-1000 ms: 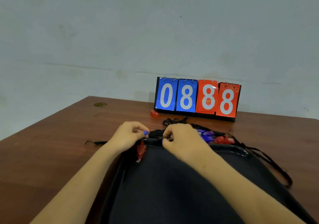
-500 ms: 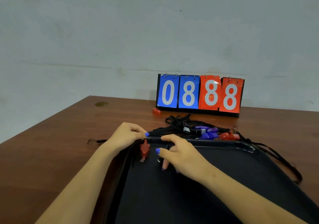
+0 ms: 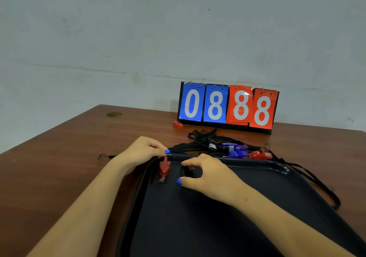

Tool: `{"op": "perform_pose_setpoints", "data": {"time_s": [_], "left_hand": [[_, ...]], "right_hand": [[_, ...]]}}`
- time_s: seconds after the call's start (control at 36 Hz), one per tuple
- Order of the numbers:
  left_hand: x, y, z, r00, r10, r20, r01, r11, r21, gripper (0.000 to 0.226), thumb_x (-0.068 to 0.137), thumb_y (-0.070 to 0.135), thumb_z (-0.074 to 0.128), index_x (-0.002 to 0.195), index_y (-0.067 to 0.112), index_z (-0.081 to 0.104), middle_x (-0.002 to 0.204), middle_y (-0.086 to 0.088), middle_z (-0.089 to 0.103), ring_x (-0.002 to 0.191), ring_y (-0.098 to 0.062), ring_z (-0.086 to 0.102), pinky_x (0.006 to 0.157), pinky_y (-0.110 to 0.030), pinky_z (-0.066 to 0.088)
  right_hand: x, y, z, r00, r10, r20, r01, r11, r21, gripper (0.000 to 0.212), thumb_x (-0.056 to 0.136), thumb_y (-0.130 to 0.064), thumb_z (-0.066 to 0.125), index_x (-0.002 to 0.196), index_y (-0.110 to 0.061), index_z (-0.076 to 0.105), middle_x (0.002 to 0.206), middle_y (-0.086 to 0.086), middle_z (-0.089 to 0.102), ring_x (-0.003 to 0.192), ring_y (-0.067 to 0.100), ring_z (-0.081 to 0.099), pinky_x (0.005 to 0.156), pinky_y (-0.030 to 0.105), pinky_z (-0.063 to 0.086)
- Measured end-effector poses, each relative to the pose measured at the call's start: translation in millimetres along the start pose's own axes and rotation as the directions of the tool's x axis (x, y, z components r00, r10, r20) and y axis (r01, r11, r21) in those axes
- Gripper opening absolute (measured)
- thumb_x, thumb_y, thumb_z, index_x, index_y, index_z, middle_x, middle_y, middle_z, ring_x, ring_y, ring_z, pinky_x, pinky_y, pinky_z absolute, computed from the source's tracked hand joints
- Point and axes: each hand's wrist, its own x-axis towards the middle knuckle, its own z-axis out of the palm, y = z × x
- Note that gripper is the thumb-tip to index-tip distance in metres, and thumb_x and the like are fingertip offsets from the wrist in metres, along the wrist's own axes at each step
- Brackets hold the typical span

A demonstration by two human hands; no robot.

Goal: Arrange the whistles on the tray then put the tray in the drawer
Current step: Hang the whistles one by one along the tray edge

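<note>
A red whistle (image 3: 164, 167) lies in the far-left corner of the dark tray (image 3: 285, 170), its long axis running toward the person, key ring nearest. The left hand (image 3: 141, 151) pinches a black cord at the tray's rim, just above that whistle. The right hand (image 3: 206, 174), just to the whistle's right and the nearer one to the tray's inside, curls its grip round something black, likely coiled lanyard. More whistles (image 3: 240, 151) wait tangled on the counter (image 3: 59, 157) beyond the far rim.
</note>
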Motion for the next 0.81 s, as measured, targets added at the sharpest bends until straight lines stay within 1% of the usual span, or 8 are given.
{"op": "perform_pose_setpoints", "data": {"time_s": [0.11,0.19,0.33,0.44,0.58,0.67,0.72,0.81], "left_hand": [[-0.2,0.6,-0.4,1.000,0.000,-0.004,0.000,1.000,-0.016,0.010,0.083,0.012,0.066,0.078,0.014,0.075,0.089,0.006,0.070,0.086,-0.010,0.061,0.090,-0.031,0.045],[-1.2,1.1,-0.2,1.000,-0.003,0.002,0.003,1.000,-0.015,0.010,0.083,0.012,0.065,0.080,0.013,0.075,0.089,0.005,0.070,0.087,-0.010,0.061,0.092,-0.032,0.045],[-0.3,1.6,0.0,1.000,0.001,0.000,-0.001,1.000,-0.031,0.010,0.083,0.013,0.066,0.079,0.016,0.074,0.083,0.006,0.069,0.084,-0.009,0.061,0.089,-0.032,0.045],[0.5,0.7,0.1,1.000,-0.003,-0.002,0.003,0.999,-0.033,0.011,0.083,0.013,0.067,0.076,0.017,0.074,0.081,0.006,0.069,0.082,-0.010,0.061,0.090,-0.033,0.046],[0.0,-0.9,0.1,1.000,-0.009,-0.007,0.008,0.999,-0.040,0.011,0.082,0.012,0.067,0.076,0.017,0.074,0.085,0.003,0.071,0.086,-0.012,0.063,0.089,-0.032,0.046],[0.4,-0.5,1.0,1.000,-0.011,-0.017,0.011,0.999,-0.044,0.008,0.082,0.012,0.068,0.079,0.016,0.074,0.085,0.003,0.071,0.086,-0.012,0.063,0.087,-0.029,0.046],[0.5,0.3,1.0,1.000,-0.014,-0.016,0.014,0.999,-0.036,0.008,0.082,0.012,0.067,0.081,0.016,0.074,0.087,0.003,0.071,0.087,-0.011,0.063,0.084,-0.026,0.045],[0.9,0.6,0.7,1.000,-0.015,-0.016,0.014,0.999,-0.041,0.008,0.083,0.012,0.067,0.081,0.015,0.074,0.082,0.003,0.070,0.083,-0.011,0.063,0.078,-0.023,0.045]], "right_hand": [[1.9,0.8,2.9,0.999,-0.028,-0.039,0.029,1.000,0.013,0.054,0.085,-0.045,0.058,0.136,-0.035,0.043,0.132,-0.010,0.048,0.119,0.008,0.047,0.100,0.031,0.041],[3.6,2.5,2.5,0.998,-0.034,-0.046,0.036,0.999,0.038,0.056,0.085,-0.042,0.060,0.137,-0.036,0.040,0.130,-0.011,0.049,0.092,0.003,0.048,0.093,0.030,0.046],[5.2,2.8,2.3,0.996,-0.063,-0.059,0.066,0.997,0.039,0.038,0.089,-0.045,0.051,0.126,-0.035,0.053,0.125,-0.011,0.052,0.079,0.001,0.046,0.085,0.027,0.045],[1.7,-0.5,1.7,0.997,-0.071,-0.039,0.071,0.997,0.002,0.037,0.092,-0.042,0.048,0.127,-0.033,0.051,0.125,-0.010,0.052,0.098,0.006,0.050,0.091,0.028,0.043],[1.2,0.1,-0.4,0.998,-0.051,0.025,0.052,0.998,-0.045,0.053,0.090,-0.033,0.054,0.140,-0.031,0.036,0.134,-0.006,0.049,0.116,0.015,0.051,0.093,0.028,0.040],[2.6,3.4,1.3,0.999,-0.032,0.016,0.031,0.999,0.022,0.053,0.090,-0.035,0.056,0.139,-0.031,0.037,0.124,-0.004,0.057,0.102,0.015,0.053,0.090,0.027,0.042],[5.0,5.8,3.8,1.000,-0.018,-0.007,0.019,0.998,0.058,0.049,0.089,-0.037,0.057,0.135,-0.032,0.041,0.102,-0.013,0.059,0.088,0.007,0.046,0.084,0.027,0.043],[7.2,6.8,5.6,1.000,-0.025,-0.019,0.025,0.999,0.045,0.045,0.089,-0.038,0.056,0.132,-0.034,0.044,0.071,-0.023,0.036,0.078,0.002,0.041,0.068,0.019,0.037]]}}
